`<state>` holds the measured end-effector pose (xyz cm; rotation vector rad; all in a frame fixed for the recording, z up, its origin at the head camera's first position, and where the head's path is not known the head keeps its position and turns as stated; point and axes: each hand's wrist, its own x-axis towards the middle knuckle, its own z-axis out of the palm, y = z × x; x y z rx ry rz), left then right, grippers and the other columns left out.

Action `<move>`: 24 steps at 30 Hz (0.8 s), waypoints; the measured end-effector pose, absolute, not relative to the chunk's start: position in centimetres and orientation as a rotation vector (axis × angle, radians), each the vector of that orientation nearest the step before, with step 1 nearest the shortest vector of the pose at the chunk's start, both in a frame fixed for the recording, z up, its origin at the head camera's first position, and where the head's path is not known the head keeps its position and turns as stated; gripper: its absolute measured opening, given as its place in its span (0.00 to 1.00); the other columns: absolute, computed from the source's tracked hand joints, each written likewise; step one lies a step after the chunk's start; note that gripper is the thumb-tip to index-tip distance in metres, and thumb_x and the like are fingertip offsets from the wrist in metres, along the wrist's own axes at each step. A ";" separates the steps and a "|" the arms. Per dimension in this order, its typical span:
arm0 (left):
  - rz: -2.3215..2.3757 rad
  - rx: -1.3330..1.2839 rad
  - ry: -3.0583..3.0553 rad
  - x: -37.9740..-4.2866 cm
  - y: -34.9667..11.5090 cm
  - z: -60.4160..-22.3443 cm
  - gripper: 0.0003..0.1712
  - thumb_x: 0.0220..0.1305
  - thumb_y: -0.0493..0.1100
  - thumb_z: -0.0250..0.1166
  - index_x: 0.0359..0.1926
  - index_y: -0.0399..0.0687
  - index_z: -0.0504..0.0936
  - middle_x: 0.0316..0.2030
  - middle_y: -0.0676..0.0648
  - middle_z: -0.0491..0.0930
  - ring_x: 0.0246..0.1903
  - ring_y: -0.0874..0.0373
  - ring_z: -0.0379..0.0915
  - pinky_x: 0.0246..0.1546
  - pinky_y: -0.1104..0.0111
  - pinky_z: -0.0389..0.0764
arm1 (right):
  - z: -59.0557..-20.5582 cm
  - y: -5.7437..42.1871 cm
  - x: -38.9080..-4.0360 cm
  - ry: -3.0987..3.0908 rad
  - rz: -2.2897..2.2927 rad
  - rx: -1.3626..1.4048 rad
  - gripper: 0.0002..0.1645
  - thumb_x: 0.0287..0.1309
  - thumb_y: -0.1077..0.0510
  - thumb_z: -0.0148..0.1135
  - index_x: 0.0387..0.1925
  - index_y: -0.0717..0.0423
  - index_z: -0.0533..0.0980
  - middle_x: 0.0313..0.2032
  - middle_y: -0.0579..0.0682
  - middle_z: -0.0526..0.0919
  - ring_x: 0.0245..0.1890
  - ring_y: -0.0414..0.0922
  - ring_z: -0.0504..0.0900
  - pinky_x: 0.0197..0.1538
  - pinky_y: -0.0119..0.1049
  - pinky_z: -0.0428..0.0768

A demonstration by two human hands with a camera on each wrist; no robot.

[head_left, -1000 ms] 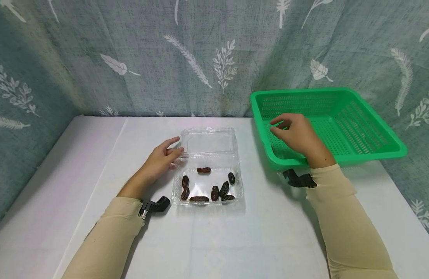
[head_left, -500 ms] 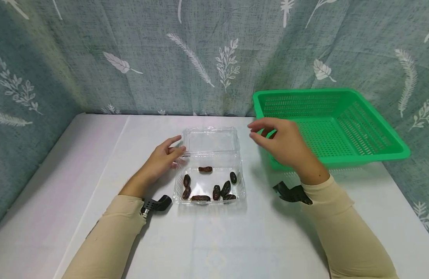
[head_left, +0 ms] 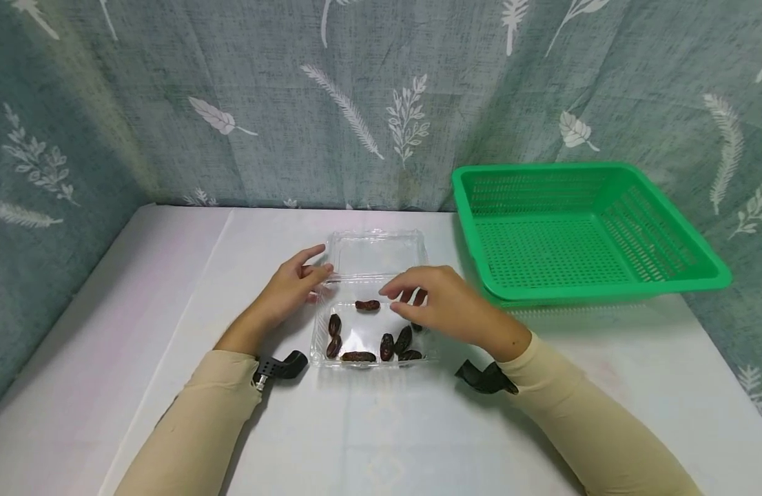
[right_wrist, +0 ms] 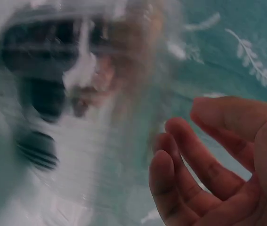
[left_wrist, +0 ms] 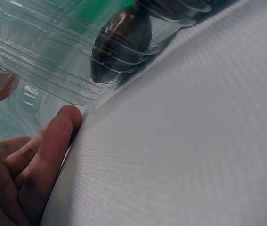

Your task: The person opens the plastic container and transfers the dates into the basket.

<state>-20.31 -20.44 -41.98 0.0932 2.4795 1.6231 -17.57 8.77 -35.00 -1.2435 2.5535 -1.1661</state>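
You can read no text, label, brand, number or sign in any view, though the right wrist view is blurred, so faint lettering there might escape you.

A curtained-off nook, whether in a home or studio unclear: grey-green leaf-printed fabric [head_left: 257,165] hangs from 10 o'clock through 12 to 2 around a white-covered desk [head_left: 170,275].
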 end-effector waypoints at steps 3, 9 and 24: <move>1.628 0.090 2.470 -20.3 -20.4 -42.0 0.37 0.75 0.52 0.56 0.78 0.49 0.55 0.60 0.32 0.77 0.42 0.60 0.81 0.39 0.69 0.83 | -35.8 8.3 -17.4 2.518 -1.061 -1.304 0.15 0.59 0.63 0.69 0.49 0.58 0.84 0.45 0.51 0.89 0.42 0.43 0.85 0.45 0.40 0.85; 1.629 0.083 2.473 -20.3 -20.4 -42.0 0.38 0.74 0.53 0.57 0.78 0.50 0.55 0.60 0.33 0.78 0.43 0.57 0.81 0.39 0.69 0.82 | -36.6 7.6 -17.1 2.532 -0.783 -1.375 0.17 0.61 0.60 0.69 0.51 0.55 0.84 0.48 0.48 0.88 0.51 0.45 0.84 0.56 0.41 0.81; 1.632 0.082 2.469 -20.3 -20.4 -42.0 0.38 0.74 0.54 0.56 0.78 0.50 0.54 0.61 0.33 0.77 0.49 0.49 0.82 0.42 0.66 0.84 | -37.4 7.0 -17.1 2.518 -0.484 -1.436 0.14 0.57 0.63 0.68 0.46 0.52 0.86 0.42 0.43 0.89 0.41 0.38 0.86 0.52 0.38 0.82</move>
